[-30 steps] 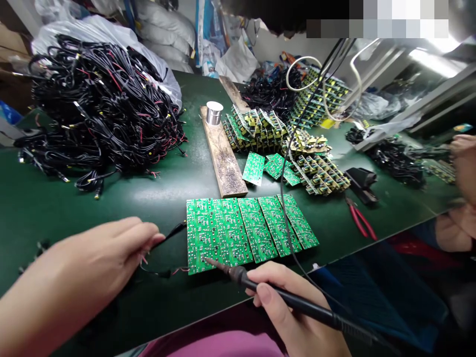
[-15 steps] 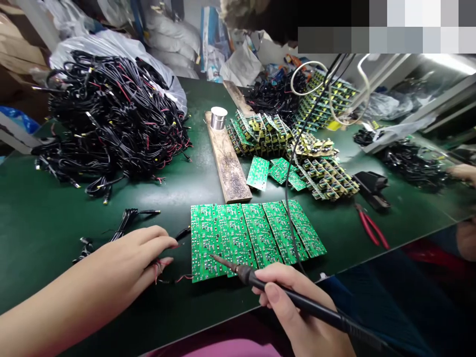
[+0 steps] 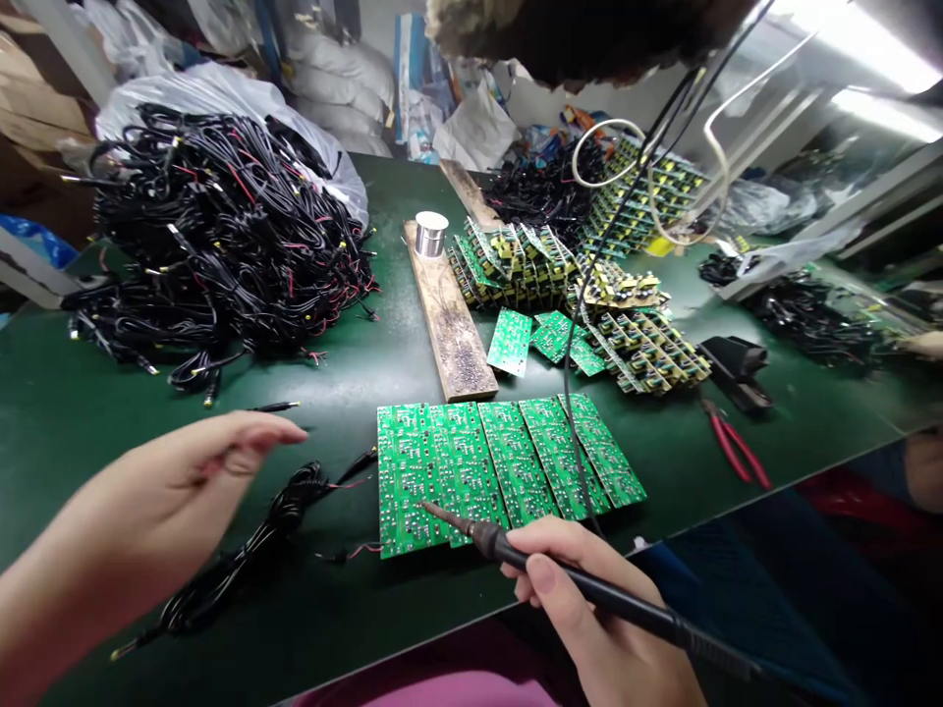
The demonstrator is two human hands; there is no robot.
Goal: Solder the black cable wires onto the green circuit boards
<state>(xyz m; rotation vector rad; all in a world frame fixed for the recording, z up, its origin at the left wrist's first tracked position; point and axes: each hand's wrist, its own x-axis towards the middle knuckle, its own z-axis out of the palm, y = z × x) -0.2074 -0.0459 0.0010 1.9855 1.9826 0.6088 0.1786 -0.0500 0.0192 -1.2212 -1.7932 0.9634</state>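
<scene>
My right hand point(image 3: 596, 609) grips a soldering iron point(image 3: 619, 597) like a pen. Its tip rests over the leftmost of several green circuit boards point(image 3: 413, 462), which lie side by side with their soldered faces up. My left hand point(image 3: 184, 491) is raised over the table to the left, fingers extended and nothing seen in them. Beneath and beside it lies a coiled black cable point(image 3: 287, 501) with a thin red wire end near the boards. Another short black lead point(image 3: 335, 556) with a red wire touches the lower left board edge. Behind my left hand a cable plug point(image 3: 280, 406) shows.
A large heap of black cables point(image 3: 236, 236) fills the back left. A wooden plank point(image 3: 457, 334) bears a silver tin point(image 3: 431, 236). Stacked circuit boards point(image 3: 648, 349), red-handled pliers point(image 3: 737, 442) and a black holder point(image 3: 737, 368) stand right. A black cord point(image 3: 571, 383) hangs across the boards.
My left hand has let go of the red wire end and moved left and up, uncovering the coiled cable. The soldering iron has barely shifted.
</scene>
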